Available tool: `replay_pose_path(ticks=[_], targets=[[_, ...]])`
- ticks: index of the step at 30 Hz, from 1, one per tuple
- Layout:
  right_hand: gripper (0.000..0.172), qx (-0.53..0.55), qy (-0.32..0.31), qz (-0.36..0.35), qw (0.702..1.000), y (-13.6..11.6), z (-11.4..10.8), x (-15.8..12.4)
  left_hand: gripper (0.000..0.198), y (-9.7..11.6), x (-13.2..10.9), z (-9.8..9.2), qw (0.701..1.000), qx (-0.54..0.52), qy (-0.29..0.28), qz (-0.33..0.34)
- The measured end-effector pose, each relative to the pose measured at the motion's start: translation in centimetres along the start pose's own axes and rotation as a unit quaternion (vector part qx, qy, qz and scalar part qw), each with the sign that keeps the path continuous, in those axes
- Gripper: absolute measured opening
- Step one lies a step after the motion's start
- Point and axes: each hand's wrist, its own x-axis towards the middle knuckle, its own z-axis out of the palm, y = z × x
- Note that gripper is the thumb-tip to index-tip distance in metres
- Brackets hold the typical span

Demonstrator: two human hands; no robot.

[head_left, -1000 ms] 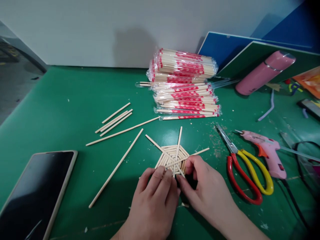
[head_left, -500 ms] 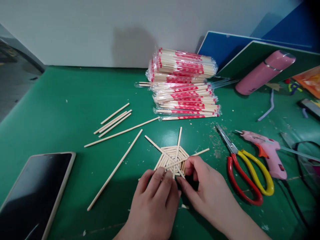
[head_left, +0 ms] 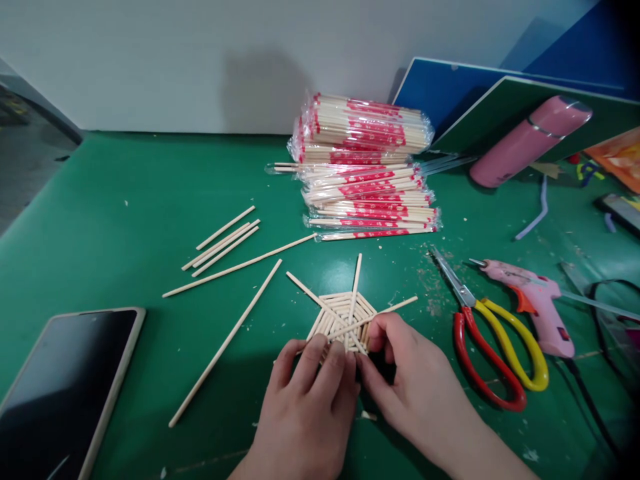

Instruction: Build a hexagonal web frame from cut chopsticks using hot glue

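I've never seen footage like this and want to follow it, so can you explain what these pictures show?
There's no machine, just a person's bare hands, all seen from a camera worn on their head. On a green table, the left hand lies over the near side of a stick web; the right hand has fingers at its right edge. How firmly either grips is hidden. Leftward are loose sticks and a phone; behind, wrapped chopsticks and a pink bottle; rightward, scissors and a glue gun.
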Motion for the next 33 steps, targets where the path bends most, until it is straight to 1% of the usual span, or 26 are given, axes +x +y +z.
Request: replay_pose_path(ticks=[5, 9, 14, 17, 22, 26, 33], targets=[[0.016, 0.004, -0.005, 0.001, 1.0, -0.08, -0.12, -0.04, 0.021, -0.1, -0.06, 0.06, 1.0, 0.004, -0.006, 0.006], [0.016, 0.003, -0.002, 0.002, 1.0, -0.18, -0.1, 0.03, 0.022, -0.09, -0.06, 0.02, 1.0, 0.001, -0.004, 0.003], [0.014, -0.007, 0.005, 0.003, 1.0, -0.27, -0.02, 0.18, 0.022, -0.07, -0.09, 0.07, 1.0, 0.004, -0.016, 0.002], [0.014, -0.01, 0.008, 0.002, 1.0, -0.29, 0.03, 0.14, 0.021, -0.05, -0.1, 0.01, 1.0, 0.008, -0.008, 0.001], [0.014, -0.014, 0.015, -0.003, 1.0, -0.28, 0.1, 0.08, 0.021, -0.07, -0.22, 0.06, 1.0, 0.008, -0.015, 0.003], [0.014, -0.019, 0.016, -0.002, 1.0, -0.32, 0.01, 0.09, 0.019, -0.08, -0.3, 0.2, 1.0, 0.006, -0.009, 0.004], [0.013, -0.027, 0.019, -0.001, 0.999, -0.45, -0.05, 0.08, 0.021, 0.07, 0.11, -0.14, 1.0, 0.009, -0.022, 0.004]])
